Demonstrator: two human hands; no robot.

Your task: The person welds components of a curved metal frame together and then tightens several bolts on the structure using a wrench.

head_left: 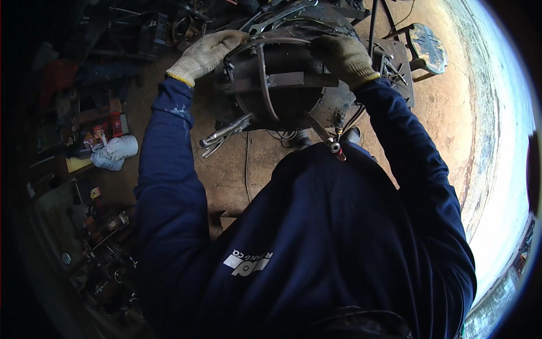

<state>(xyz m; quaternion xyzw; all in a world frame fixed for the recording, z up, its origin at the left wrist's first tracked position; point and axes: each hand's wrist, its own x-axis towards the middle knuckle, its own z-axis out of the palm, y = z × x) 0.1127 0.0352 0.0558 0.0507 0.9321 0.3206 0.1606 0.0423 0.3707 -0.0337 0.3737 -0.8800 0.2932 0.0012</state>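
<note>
Both my hands wear pale knitted work gloves with yellow cuffs. My left hand (210,55) has its fingers closed at the left end of a thin curved metal strip (279,40). My right hand (345,59) is curled at the strip's other end, its fingertips partly hidden in shadow. Under the strip lies a dark rounded metal drum (299,105). A curved metal band (263,79) and a flat bar (282,80) cross over it. Locking pliers (226,134) stick out from its near left edge. Just beyond my left fingertips lies a wrench (279,18).
A torch-like metal fitting (336,148) hangs at the drum's near right. To the right are a metal plate with loose pieces (399,70) and a worn stool (427,50). A cable (247,169) runs along the floor. A pale cloth bundle (114,152) sits among clutter at left.
</note>
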